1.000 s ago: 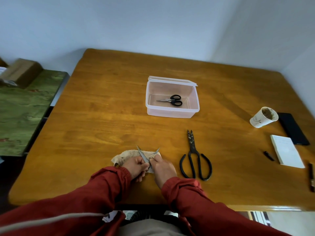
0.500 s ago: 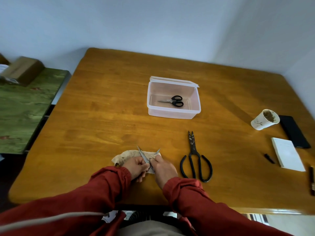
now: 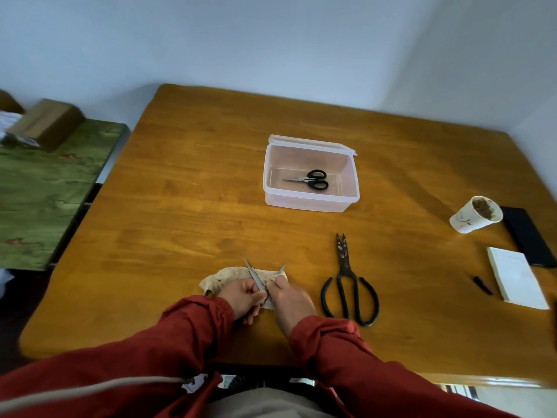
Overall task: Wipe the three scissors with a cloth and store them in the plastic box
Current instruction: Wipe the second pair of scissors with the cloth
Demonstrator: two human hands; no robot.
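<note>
taking the wooden table (image 3: 187, 206) as a clock face with the person at 6: both hands work at the 6 o'clock edge. the left hand (image 3: 245, 298) is curled round the silver scissors (image 3: 255, 276), gripping them near where the two blades cross. the blades are spread in a v, one tip toward 11 and the other toward 1. the right hand (image 3: 291, 300) pinches the beige cloth (image 3: 226, 276) against the right-hand blade. the rest of the cloth lies on the table under the blades and trails toward 9. how the handles sit is hidden by the fingers.

the clear plastic box (image 3: 310, 205) stands open near the centre, a little toward 12, its lid along the far rim. the small black-handled scissors (image 3: 312, 179) lie flat inside it, closed, tips pointing to 9. the large black iron scissors (image 3: 346, 282) lie on the table just beside the right hand on its 3 o'clock side, closed, tips toward 12, untouched.

out at 3 sit a tilted paper cup (image 3: 473, 217) with brown dregs, a black phone (image 3: 527, 236), a white notepad (image 3: 515, 277) and a small black cap (image 3: 482, 285).
</note>
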